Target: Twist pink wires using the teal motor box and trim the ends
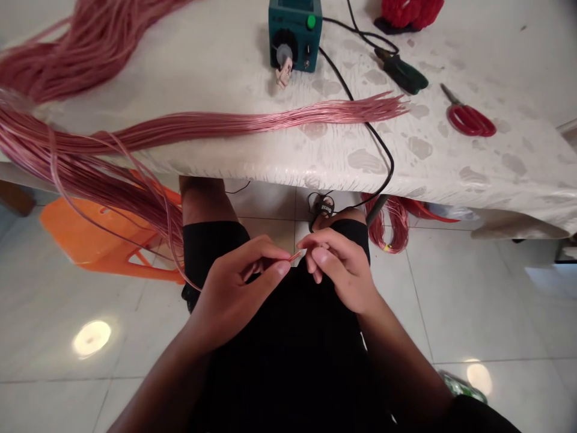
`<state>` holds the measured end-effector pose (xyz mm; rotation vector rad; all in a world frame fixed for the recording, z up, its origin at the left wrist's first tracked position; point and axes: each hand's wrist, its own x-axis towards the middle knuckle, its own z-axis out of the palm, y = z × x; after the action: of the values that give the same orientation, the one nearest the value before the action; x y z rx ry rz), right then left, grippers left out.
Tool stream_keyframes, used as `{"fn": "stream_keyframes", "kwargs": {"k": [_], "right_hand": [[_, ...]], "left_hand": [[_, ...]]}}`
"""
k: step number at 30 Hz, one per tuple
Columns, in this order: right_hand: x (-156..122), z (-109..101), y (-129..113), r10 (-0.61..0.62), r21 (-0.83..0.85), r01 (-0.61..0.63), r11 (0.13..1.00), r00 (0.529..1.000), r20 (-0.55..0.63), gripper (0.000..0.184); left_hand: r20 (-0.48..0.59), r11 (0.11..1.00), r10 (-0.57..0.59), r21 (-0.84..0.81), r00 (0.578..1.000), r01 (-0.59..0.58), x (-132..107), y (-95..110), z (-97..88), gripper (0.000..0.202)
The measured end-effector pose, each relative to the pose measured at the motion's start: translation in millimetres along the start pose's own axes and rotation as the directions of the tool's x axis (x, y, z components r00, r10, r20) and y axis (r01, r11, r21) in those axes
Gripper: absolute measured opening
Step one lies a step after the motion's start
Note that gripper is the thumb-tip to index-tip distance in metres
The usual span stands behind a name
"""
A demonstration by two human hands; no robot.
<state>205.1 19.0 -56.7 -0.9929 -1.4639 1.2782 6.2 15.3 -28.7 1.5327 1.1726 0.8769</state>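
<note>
Above my lap, my left hand (pixel 246 285) pinches a thin pink wire (pixel 295 257) between thumb and forefinger, its tip poking out toward the right. My right hand (pixel 340 264) is curled just beside that tip, thumb and fingers drawn together. Whether a small piece sits between the right fingers, I cannot make out. A long bundle of pink wires (pixel 252 122) lies along the table edge, its loose ends fanned out on the right. Several more strands hang off the table on the left, near my left forearm.
On the table (pixel 433 162) stand a teal control box (pixel 295 36) with a black cord, dark green-handled pliers (pixel 406 73), red scissors (pixel 471 119) and a red bundle (pixel 410 13). An orange plastic stool (pixel 103 240) is at left. A coil of pink wire (pixel 396 231) hangs below the table.
</note>
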Motion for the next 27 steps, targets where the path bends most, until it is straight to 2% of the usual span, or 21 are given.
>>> {"fn": "stream_keyframes", "kwargs": {"k": [3,7,10,15,22,27], "right_hand": [[-2,8,3,0.005,0.056,-0.005,0.998,1.0,0.001,0.013],[-8,22,7,-0.019,0.153,0.036,0.988,0.994,-0.108,0.011],[-9,28,6,-0.032,0.125,0.055,0.991,0.984,-0.176,0.008],[-8,26,2,-0.03,-0.023,0.026,0.999,0.977,-0.211,0.012],[-10,5,-1,-0.062,-0.194,0.051,0.98,0.996,-0.056,0.014],[-7,-7,-7,-0.087,-0.324,0.119,0.938,0.99,0.111,0.019]], "left_hand": [[-0.004,0.999,-0.022,-0.041,1.0,0.022,-1,0,2.3,0.006],[-0.035,0.997,-0.065,-0.052,0.997,0.063,-1,2,6.0,0.004],[-0.037,0.997,-0.072,-0.036,0.997,0.07,-1,3,9.1,0.004],[-0.025,0.998,-0.065,0.0,0.998,0.065,-1,4,11.0,0.004],[0.079,0.99,-0.085,0.115,0.993,0.076,0,5,2.8,0.009],[0.19,0.977,-0.135,0.188,0.972,0.098,2,4,-5.1,0.012]]}}
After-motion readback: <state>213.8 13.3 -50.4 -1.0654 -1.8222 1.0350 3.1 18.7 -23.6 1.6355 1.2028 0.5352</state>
